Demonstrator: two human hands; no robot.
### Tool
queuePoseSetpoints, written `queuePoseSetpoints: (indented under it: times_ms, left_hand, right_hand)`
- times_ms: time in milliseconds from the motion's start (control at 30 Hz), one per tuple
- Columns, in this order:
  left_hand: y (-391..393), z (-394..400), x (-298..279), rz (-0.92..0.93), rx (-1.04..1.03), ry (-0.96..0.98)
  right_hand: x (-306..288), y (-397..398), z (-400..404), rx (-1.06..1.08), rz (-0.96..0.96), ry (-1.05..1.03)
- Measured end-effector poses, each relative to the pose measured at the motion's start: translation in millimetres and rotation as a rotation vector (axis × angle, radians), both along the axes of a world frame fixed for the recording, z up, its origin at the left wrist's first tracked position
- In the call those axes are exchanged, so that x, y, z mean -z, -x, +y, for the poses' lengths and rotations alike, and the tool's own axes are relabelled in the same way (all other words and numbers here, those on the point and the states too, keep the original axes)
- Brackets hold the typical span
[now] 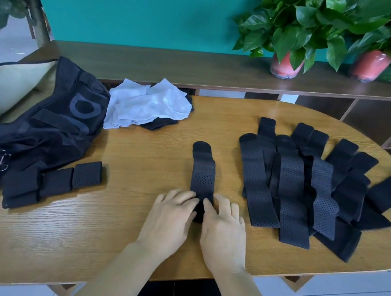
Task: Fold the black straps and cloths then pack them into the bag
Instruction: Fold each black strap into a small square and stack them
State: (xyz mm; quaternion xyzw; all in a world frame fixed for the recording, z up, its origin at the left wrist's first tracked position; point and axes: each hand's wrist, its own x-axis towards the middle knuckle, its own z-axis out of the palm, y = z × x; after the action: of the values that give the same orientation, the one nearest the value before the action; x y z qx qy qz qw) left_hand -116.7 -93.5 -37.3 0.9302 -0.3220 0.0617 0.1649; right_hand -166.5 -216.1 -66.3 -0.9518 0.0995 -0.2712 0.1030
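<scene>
A black perforated strap (203, 172) lies lengthwise in the middle of the wooden table (127, 214). Its near end is rolled up under my fingers. My left hand (170, 218) and my right hand (223, 229) both pinch that rolled end, side by side. Several flat black straps (311, 186) are spread out at the right. Three folded straps (56, 182) sit in a row at the left, beside the black bag (47, 124), which lies open with a pale lining.
White and black cloths (144, 106) are heaped at the table's far edge, right of the bag. Behind the table runs a low wooden shelf (201, 69) with two potted plants (287, 65). The table's front edge is near my forearms.
</scene>
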Motion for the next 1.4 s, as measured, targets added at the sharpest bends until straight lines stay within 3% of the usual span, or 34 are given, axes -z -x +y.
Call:
queuePoseSetpoints:
  times_ms: [233, 433, 600, 900, 1133, 1400]
  left_hand:
    - [-8, 21, -4, 0.100, 0.176, -0.085]
    - [5, 46, -6, 0.063, 0.256, 0.059]
    - [18, 53, -11, 0.166, 0.253, 0.106]
    - [10, 37, -7, 0.236, -0.164, 0.325]
    - [1, 22, -1, 0.299, -0.276, 0.453]
    - [-6, 20, 1, 0.256, -0.327, 0.315]
  right_hand:
    - [-1, 12, -4, -0.131, 0.056, 0.024]
    - [-4, 33, 0, -0.250, 0.067, -0.058]
    - [-4, 34, -2, -0.280, -0.023, -0.122]
    - [-13, 2, 8, -0.092, 0.038, -0.402]
    - [-5, -16, 12, 0.021, -0.052, -0.245]
    - [2, -21, 16, 0.037, -0.085, -0.090]
